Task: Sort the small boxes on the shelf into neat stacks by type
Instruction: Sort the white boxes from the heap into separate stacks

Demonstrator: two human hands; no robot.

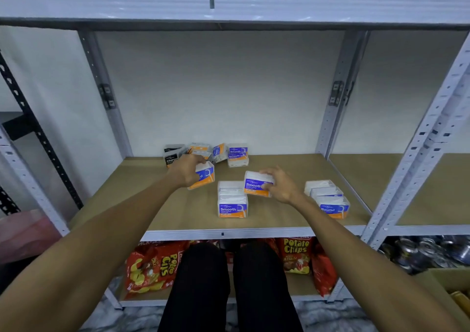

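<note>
Left hand [188, 168] grips a Round box [203, 179] — right hand [281, 185] pinches a Smooth box [256, 184], just above the Smooth stack [232, 202].

Both bare arms reaching forward, left hand [187, 172] curling its fingers over a Round box [205, 179], right hand [282, 186] gripping a tilted Smooth box [255, 182]
</note>
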